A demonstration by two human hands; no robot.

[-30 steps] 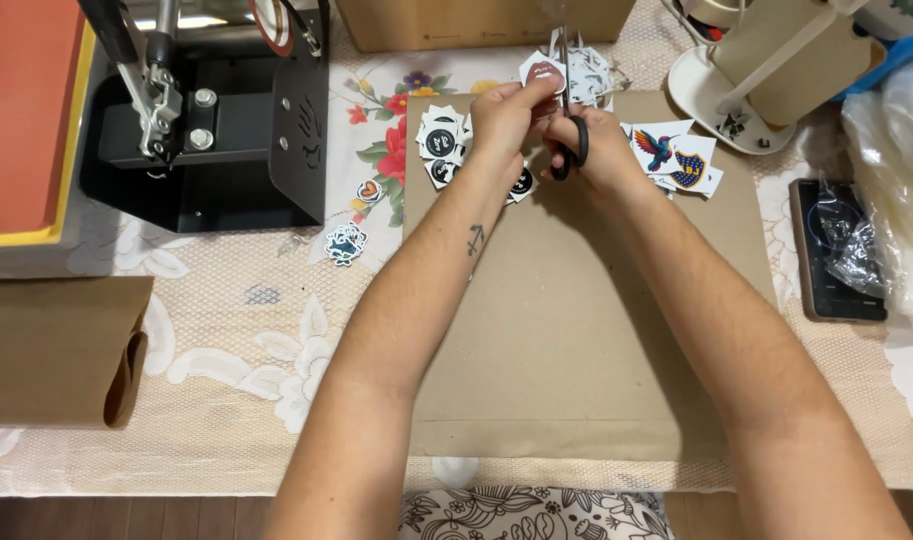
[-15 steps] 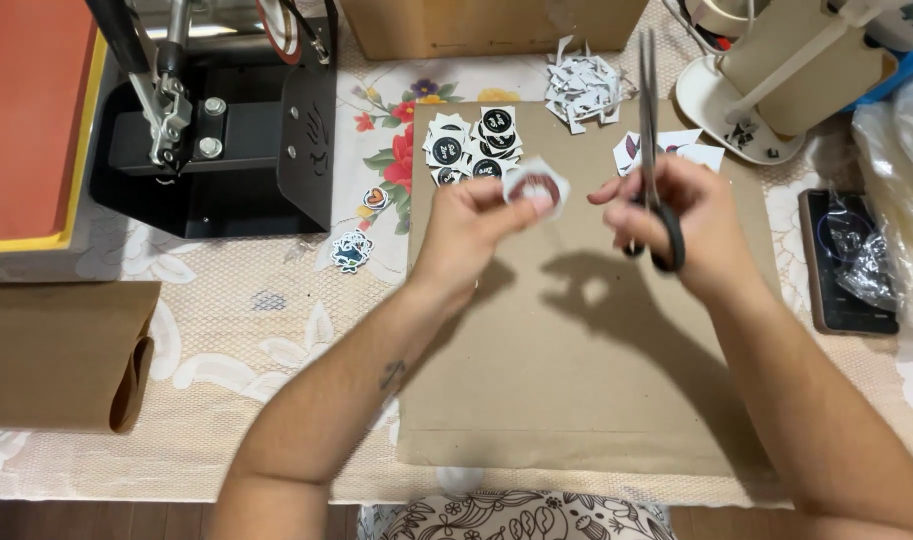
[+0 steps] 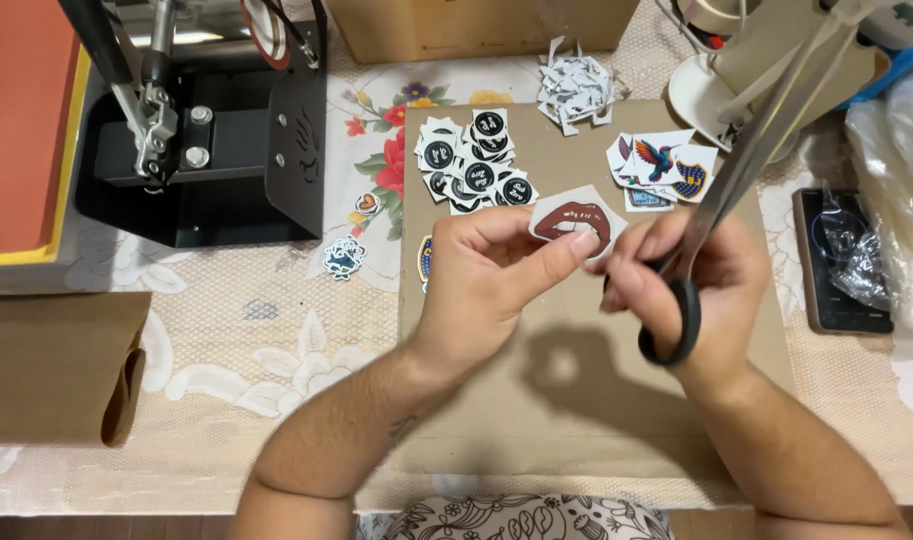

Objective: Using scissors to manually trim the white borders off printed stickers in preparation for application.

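Two hands work above the brown sheet (image 3: 576, 400). The left hand (image 3: 486, 285) pinches a lips sticker (image 3: 573, 220). The right hand (image 3: 691, 275) grips scissors (image 3: 721, 200), blades seemingly closed.

the left hand (image 3: 486, 290) pinches a red lips sticker (image 3: 573, 220) over the brown cardboard sheet (image 3: 566, 400). the right hand (image 3: 691, 275) grips black-handled scissors (image 3: 721, 205), blades pointing up and away from the sheet. at the sheet's far edge lie round black stickers (image 3: 471, 165), white paper scraps (image 3: 573, 88) and a hummingbird sticker (image 3: 656, 160) (well apart from the hands). left of the sheet stands a black heat press (image 3: 206, 160); right of it, a phone (image 3: 841, 265).
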